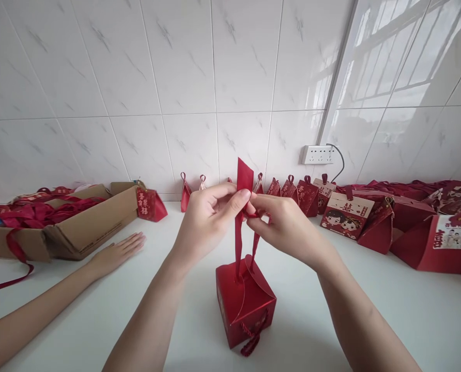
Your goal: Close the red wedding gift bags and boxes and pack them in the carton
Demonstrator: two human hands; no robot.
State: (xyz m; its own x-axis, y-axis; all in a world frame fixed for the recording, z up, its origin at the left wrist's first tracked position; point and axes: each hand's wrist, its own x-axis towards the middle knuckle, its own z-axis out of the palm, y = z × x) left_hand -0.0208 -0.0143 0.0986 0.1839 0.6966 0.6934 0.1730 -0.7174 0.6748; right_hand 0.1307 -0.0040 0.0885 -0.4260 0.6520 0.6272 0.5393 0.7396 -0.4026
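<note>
The left hand (205, 219) and right hand (288, 227) pinch a ribbon (245, 174), probably to keep its strands raised. Below, the box (249, 305) stands on the table (300, 315), well in from the back edge, likely for easy reach by both. Bags (308, 196) line that edge. Fingers (240, 199) hide where the strands meet; the table's near edge is out of view.

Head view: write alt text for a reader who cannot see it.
A person's left hand and right hand pinch a red ribbon rising from a shiny red box on a white table. At left, another person's hand lies flat near a cardboard box; more red boxes stand along the tiled wall.
</note>
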